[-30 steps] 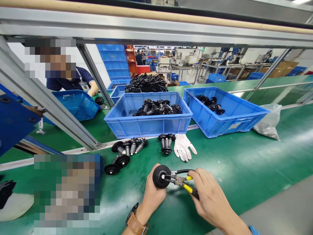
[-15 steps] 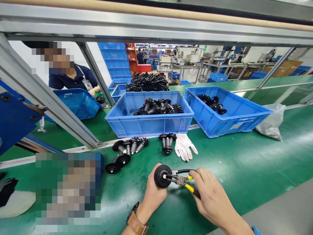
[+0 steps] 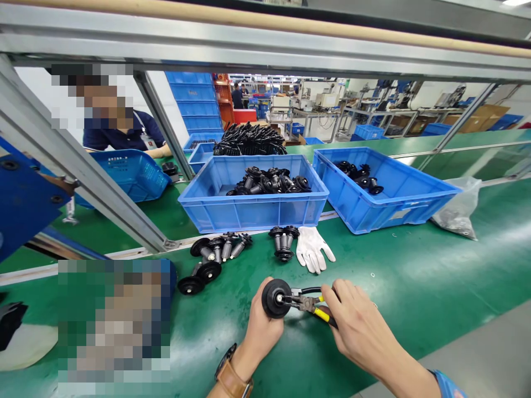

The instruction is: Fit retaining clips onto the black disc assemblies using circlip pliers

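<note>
My left hand point(image 3: 265, 320) is closed around a black disc-shaped part point(image 3: 270, 304), its round face turned up with a small white tip at the centre. In my right hand point(image 3: 357, 315) are snap-ring pliers point(image 3: 307, 304) with yellow and black handles. Their jaw tips meet the part at its white centre tip; whether they grip a ring there is too small to tell. Beyond my hands lie a white glove point(image 3: 313, 251), a few upright black and grey parts point(image 3: 284, 243), and several similar parts point(image 3: 209, 271) farther left.
Two blue bins point(image 3: 253, 213) point(image 3: 385, 207) with black parts stand behind. A clear plastic bag point(image 3: 458, 207) sits right of them on the green bench point(image 3: 435, 276). A metal frame post point(image 3: 103, 166) slants at left. Across it, a co-worker point(image 3: 124, 135) sits by a blue basket point(image 3: 133, 174).
My right hand has shifted slightly right, its fingers covering more of the plier handles. My left hand and the disc part stay almost still. The co-worker's hand has moved.
</note>
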A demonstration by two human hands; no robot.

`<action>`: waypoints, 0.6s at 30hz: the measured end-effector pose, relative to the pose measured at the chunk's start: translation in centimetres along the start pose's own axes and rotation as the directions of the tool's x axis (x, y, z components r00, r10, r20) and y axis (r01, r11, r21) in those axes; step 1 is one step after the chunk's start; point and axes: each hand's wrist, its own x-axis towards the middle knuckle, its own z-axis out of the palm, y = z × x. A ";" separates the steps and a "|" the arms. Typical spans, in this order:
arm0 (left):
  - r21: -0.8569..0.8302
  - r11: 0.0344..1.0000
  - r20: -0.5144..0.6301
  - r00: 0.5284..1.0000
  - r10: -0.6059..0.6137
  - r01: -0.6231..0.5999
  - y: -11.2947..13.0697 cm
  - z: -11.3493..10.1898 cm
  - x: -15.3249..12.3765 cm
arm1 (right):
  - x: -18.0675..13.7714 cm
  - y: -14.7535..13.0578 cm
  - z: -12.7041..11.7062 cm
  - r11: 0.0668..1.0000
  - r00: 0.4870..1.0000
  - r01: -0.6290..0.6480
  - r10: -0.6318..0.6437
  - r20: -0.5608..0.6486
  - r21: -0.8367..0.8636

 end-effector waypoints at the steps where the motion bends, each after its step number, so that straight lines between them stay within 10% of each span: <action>1: 0.009 1.000 -0.005 1.000 0.012 -0.011 -0.1 0.0 0.0 | 0.0 0.0 0.1 1.000 1.000 -0.003 0.003 0.005 0.002; 18: 0.000 0.998 -0.069 0.996 0.059 -0.060 -0.1 -0.1 -0.1 | -0.5 -0.7 1.7 0.999 0.998 -0.020 0.023 -0.063 0.049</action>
